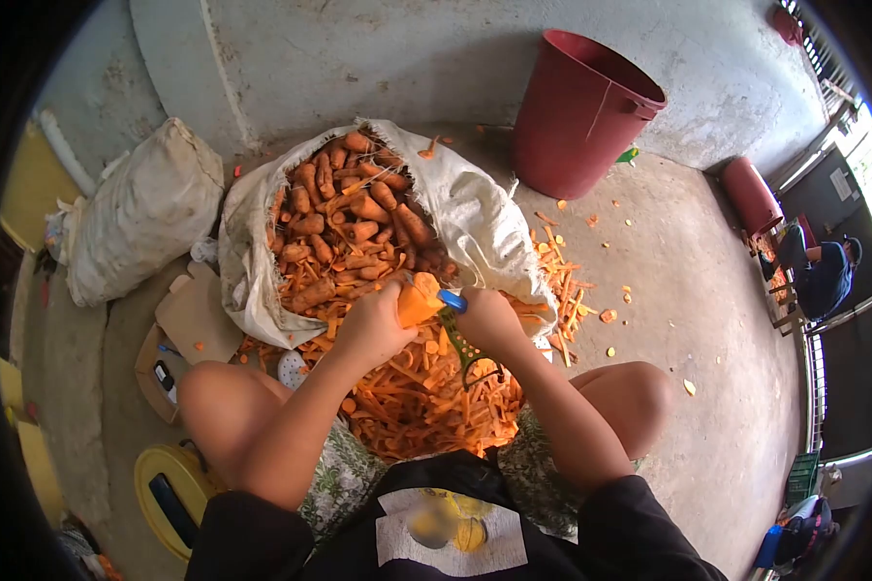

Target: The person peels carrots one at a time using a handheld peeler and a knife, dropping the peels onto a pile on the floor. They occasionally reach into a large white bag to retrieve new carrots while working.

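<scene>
Held out over a heap of orange peelings (426, 397) is a peeled carrot (419, 300), with my left hand (376, 321) wrapped round it. My right hand (489, 320) is closed on the blue handle of a tool (452, 301), which touches or nearly touches the carrot's right side; its blade is too small to make out. Just beyond my hands a white woven sack (252, 232) lies open, filled with unpeeled carrots (349, 213). Peelings also lie at the sack's right side.
A tall red bin (586, 116) stands by the wall. On the left are a full white sack (145, 213), an open cardboard box (199, 315) and a yellow lidded container (174, 494). A seated person (824, 276) is at the far right, near a fallen red bin (751, 194).
</scene>
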Motion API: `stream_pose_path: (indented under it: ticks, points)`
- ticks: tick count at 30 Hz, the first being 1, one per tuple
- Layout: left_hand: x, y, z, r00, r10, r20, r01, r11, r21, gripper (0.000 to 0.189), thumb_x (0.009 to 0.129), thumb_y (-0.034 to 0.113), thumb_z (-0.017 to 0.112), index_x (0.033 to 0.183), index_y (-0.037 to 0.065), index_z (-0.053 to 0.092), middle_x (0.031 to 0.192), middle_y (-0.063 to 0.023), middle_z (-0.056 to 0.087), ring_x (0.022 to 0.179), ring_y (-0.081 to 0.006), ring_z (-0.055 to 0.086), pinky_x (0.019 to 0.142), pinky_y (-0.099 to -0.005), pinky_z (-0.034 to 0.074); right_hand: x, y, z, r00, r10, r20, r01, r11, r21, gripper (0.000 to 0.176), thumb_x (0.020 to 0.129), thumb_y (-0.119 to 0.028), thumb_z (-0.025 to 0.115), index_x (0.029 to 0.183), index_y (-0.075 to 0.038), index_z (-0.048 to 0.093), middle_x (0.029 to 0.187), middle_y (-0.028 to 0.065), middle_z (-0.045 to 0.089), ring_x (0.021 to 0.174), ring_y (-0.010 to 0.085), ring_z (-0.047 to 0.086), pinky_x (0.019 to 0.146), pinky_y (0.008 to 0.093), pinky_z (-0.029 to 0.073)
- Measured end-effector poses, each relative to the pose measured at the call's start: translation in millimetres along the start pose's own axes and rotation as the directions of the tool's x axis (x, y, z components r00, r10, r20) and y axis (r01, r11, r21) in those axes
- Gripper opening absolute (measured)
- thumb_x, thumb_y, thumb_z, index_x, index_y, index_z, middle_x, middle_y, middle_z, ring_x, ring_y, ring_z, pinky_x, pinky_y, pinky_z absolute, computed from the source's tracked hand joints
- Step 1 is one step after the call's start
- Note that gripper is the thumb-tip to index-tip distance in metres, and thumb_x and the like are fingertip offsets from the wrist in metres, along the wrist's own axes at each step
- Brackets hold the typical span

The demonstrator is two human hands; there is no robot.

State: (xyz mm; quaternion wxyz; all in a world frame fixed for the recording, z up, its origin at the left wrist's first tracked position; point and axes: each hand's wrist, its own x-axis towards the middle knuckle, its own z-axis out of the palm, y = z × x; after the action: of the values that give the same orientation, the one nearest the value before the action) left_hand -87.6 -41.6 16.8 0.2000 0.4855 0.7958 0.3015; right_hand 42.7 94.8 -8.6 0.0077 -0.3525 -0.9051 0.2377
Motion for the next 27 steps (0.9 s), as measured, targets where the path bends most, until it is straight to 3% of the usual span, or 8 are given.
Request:
stream_pose_path:
  ticks: [1, 3, 12, 15, 17, 20, 24, 27]
  points:
    - [0.3, 0.4, 3.4, 1.0, -0.016, -0.015, 0.017, 1.0, 0.027, 0.043, 0.062, 0.013, 0.068, 0.098, -0.001, 0.05, 0.079, -0.0184, 0.06, 0.078, -0.0321, 0.06, 0.066, -0.0372, 0.048, 10.6, 24.0, 11.0, 1.0, -0.002, 0.003, 0.002, 1.0, -0.006, 0.019, 0.073, -0.014, 0.05, 0.081, 0.0, 0.059, 0.077, 0.0196, 0.06, 0.074, 0.035, 0.059, 0.066, 0.0431, 0.046]
    - [-17.2, 17.6, 2.1, 0.927, 0.306, -0.217, -0.336, 0.934, -0.119, 0.047, 0.061, 0.014, 0.072, 0.1, 0.001, 0.049, 0.08, -0.0165, 0.06, 0.078, -0.0323, 0.06, 0.066, -0.0377, 0.048, 39.7, 81.1, 26.1, 0.968, 0.172, 0.182, -0.169, 0.985, -0.032, 0.021, 0.075, -0.017, 0.051, 0.079, 0.001, 0.062, 0.075, 0.0197, 0.061, 0.074, 0.0346, 0.06, 0.062, 0.0425, 0.047]
    - [-8.0, -5.7, -7.7, 0.876, 0.285, -0.39, -0.407, 0.871, -0.276, 0.044, 0.066, 0.009, 0.071, 0.104, 0.004, 0.05, 0.091, -0.0107, 0.059, 0.083, -0.026, 0.06, 0.073, -0.0337, 0.048, 29.9, 53.7, 21.4, 0.957, 0.249, 0.147, -0.257, 0.966, 0.035, 0.033, 0.076, -0.026, 0.051, 0.08, 0.005, 0.06, 0.076, 0.0258, 0.059, 0.075, 0.0381, 0.058, 0.068, 0.0412, 0.044]
    - [-4.8, -13.6, 0.5, 0.97, 0.116, -0.215, -0.227, 0.748, -0.624, 0.043, 0.067, 0.011, 0.071, 0.103, 0.003, 0.05, 0.086, -0.0064, 0.056, 0.077, -0.0205, 0.059, 0.069, -0.0316, 0.049, 20.0, 27.5, -1.8, 0.976, 0.172, 0.135, -0.184, 0.979, 0.082, 0.031, 0.077, -0.027, 0.052, 0.08, 0.004, 0.06, 0.07, 0.0229, 0.058, 0.068, 0.0347, 0.058, 0.064, 0.0404, 0.044]
    - [-3.7, -20.8, 4.2, 0.972, 0.153, 0.176, 0.146, 0.189, -0.971, 0.04, 0.069, 0.016, 0.071, 0.1, 0.005, 0.049, 0.083, -0.0049, 0.052, 0.07, -0.0147, 0.054, 0.062, -0.0311, 0.047, 9.4, 3.5, -22.6, 0.985, 0.119, 0.126, -0.143, 0.97, 0.197, 0.028, 0.077, -0.025, 0.054, 0.077, 0.003, 0.059, 0.069, 0.0225, 0.058, 0.067, 0.0354, 0.058, 0.062, 0.0405, 0.045]
    - [-5.7, -14.8, 6.5, 0.958, 0.218, 0.188, 0.174, 0.078, -0.982, 0.046, 0.068, 0.013, 0.072, 0.106, 0.002, 0.048, 0.081, -0.0025, 0.052, 0.067, -0.0114, 0.055, 0.06, -0.0271, 0.049, -7.4, -18.1, -40.8, 0.991, 0.069, 0.116, -0.102, 0.943, 0.316, 0.025, 0.078, -0.024, 0.054, 0.078, 0.001, 0.058, 0.066, 0.0212, 0.057, 0.064, 0.0351, 0.056, 0.061, 0.0407, 0.044]
    - [-5.6, -14.3, 8.1, 0.964, 0.186, 0.192, 0.176, 0.096, -0.98, 0.047, 0.069, 0.009, 0.07, 0.11, 0.003, 0.047, 0.086, -0.0025, 0.052, 0.074, -0.0115, 0.055, 0.064, -0.0265, 0.049, -26.3, -40.9, -60.8, 0.992, 0.012, 0.123, -0.047, 0.959, 0.279, 0.021, 0.078, -0.02, 0.054, 0.079, 0.0, 0.057, 0.066, 0.0207, 0.057, 0.064, 0.0355, 0.056, 0.062, 0.0413, 0.043]
    - [-4.9, -10.3, 7.9, 0.993, 0.042, 0.112, 0.09, 0.346, -0.934, 0.049, 0.069, 0.003, 0.068, 0.113, 0.004, 0.046, 0.092, -0.0026, 0.052, 0.083, -0.0111, 0.054, 0.071, -0.025, 0.047, -34.3, -42.4, -57.4, 0.996, -0.067, 0.066, 0.052, 0.976, 0.209, 0.018, 0.078, -0.018, 0.053, 0.081, -0.001, 0.056, 0.068, 0.0201, 0.057, 0.067, 0.0361, 0.056, 0.062, 0.0424, 0.043]
